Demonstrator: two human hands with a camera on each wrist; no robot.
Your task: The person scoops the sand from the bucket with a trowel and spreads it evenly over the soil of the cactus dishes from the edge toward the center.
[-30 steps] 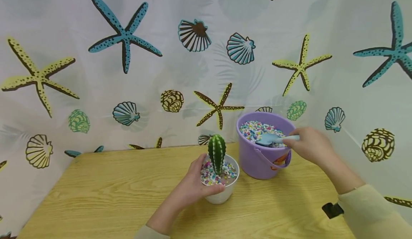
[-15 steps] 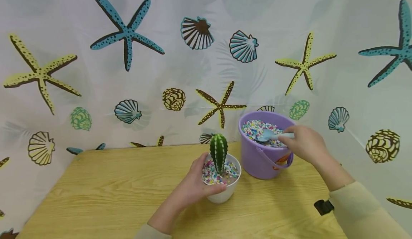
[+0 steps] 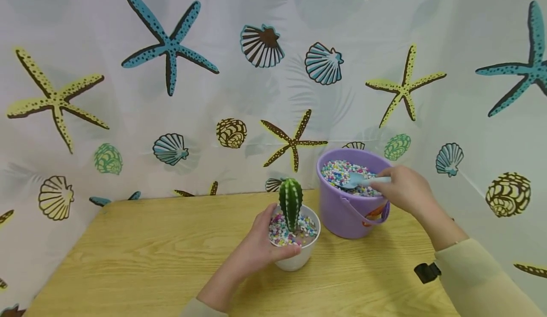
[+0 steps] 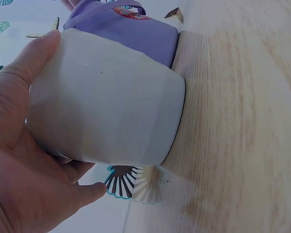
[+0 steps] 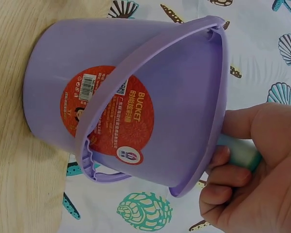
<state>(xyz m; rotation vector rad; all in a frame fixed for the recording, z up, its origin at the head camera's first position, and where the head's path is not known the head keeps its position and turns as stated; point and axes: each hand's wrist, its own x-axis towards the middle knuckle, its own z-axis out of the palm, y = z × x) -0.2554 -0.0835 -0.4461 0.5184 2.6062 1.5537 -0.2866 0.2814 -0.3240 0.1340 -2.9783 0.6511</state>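
The left hand [image 3: 256, 241] is curled round the side of a white flowerpot [image 3: 295, 263], thumb along the near rim, the pot standing upright on the wood-grain table [image 3: 162, 246] just right of the palm. Rising beyond that thumb is a ribbed green cactus [image 3: 290, 204], with multicoloured pebbles [image 3: 279, 232] about its base. The right hand [image 3: 408, 190] pinches the handle of a light-blue shovel [image 3: 356, 181], whose blade lies leftward of the fingers among more pebbles inside a purple bucket [image 3: 342, 218]. Below the right hand, a red label [image 5: 106, 114] marks the bucket's side.
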